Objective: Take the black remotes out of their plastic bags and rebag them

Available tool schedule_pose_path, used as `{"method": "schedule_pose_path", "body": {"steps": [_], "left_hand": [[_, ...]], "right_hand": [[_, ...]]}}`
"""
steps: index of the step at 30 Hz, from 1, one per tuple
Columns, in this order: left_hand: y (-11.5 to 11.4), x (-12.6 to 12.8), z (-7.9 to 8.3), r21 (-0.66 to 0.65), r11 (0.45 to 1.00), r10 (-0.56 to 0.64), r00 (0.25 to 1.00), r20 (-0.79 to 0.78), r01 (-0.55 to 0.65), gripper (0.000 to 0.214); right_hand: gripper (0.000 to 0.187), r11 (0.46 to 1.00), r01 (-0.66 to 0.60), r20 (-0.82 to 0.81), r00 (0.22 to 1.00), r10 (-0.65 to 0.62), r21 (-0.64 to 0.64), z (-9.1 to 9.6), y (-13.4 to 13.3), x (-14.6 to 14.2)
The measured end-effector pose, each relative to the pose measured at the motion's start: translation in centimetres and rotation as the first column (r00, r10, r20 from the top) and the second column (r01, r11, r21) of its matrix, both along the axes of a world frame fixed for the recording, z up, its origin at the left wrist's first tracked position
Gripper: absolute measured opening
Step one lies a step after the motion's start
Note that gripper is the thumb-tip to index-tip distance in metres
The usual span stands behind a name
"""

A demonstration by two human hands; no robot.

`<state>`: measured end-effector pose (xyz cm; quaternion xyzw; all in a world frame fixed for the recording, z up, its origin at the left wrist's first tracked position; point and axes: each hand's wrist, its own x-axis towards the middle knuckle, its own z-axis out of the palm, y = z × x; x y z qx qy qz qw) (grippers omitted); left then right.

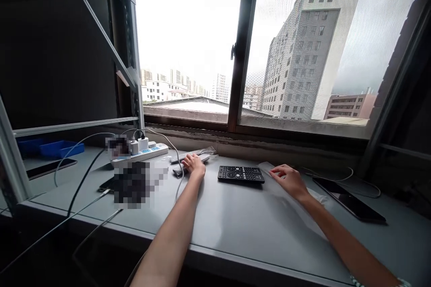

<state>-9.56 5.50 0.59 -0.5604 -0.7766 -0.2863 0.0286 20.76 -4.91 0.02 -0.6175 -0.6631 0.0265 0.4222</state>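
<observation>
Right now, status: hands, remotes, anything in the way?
Left hand on bagged items; right hand at clear plastic. Two black remotes side by side between hands, untouched. White cable close by left hand, possible snag.

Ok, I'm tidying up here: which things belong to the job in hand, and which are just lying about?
Likely the job's:
black remotes
plastic-wrapped items by the left hand
clear plastic by the right hand

Probably just lying about:
power strip
blue trays
cables
dark device at right

Cannot read the button markings [247,176] on the remotes [240,175], identify anything behind the pixelated patches [132,185], or fully see the packets [204,158] beneath the left fingers [189,161].
</observation>
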Motion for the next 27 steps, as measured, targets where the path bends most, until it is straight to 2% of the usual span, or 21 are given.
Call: {"method": "schedule_pose_path", "body": {"steps": [3, 10, 12, 14, 16, 18, 21, 24, 27], "left_hand": [[0.0, 0.1, 0.0, -0.038, 0.998, 0.040, 0.998, -0.038, -0.041, 0.030], [0.1, 0.7, 0.2, -0.046, 0.999, -0.013, 0.997, -0.074, 0.010, 0.033], [0.1, 1.3, 0.5, -0.020, 0.998, -0.055, 0.995, -0.085, 0.054, 0.035], [0.1, 2.0, 0.9, 0.060, 0.985, -0.155, 0.981, -0.117, 0.162, 0.036], [-0.2, 2.8, 1.4, 0.162, 0.932, -0.295, 0.937, -0.186, 0.325, 0.036], [-0.7, 3.7, 1.8, 0.225, 0.845, -0.424, 0.865, -0.270, 0.485, 0.039], [-1.8, 5.0, 2.0, 0.222, 0.716, -0.562, 0.735, -0.379, 0.662, 0.039], [-2.8, 6.1, 1.6, 0.170, 0.627, -0.646, 0.630, -0.432, 0.760, 0.040], [-3.3, 6.9, 1.1, 0.116, 0.566, -0.713, 0.555, -0.429, 0.816, 0.043]], "right_hand": [[0.022, 1.000, -0.008, 0.006, 1.000, 0.008, -0.019, 0.0, 0.0, 0.0], [0.024, 0.999, -0.030, 0.024, 0.999, 0.030, -0.027, 0.1, 0.0, -0.2], [0.024, 0.999, -0.035, 0.018, 0.999, 0.036, -0.024, 0.1, 0.0, -0.4], [0.024, 0.999, -0.032, 0.008, 0.999, 0.032, -0.017, 0.2, 0.0, -0.6], [0.024, 1.000, -0.015, -0.011, 1.000, 0.015, -0.001, 0.4, 0.0, -0.6], [0.024, 1.000, 0.015, -0.037, 0.999, -0.014, 0.022, 0.6, -0.2, -0.5], [0.026, 0.994, 0.083, -0.104, 0.992, -0.075, 0.068, 1.0, -0.3, 0.1], [0.027, 0.974, 0.192, -0.215, 0.963, -0.164, 0.116, 0.9, -0.3, 0.7], [0.026, 0.963, 0.251, -0.284, 0.934, -0.215, 0.095, 0.7, -0.3, 1.0]]}}
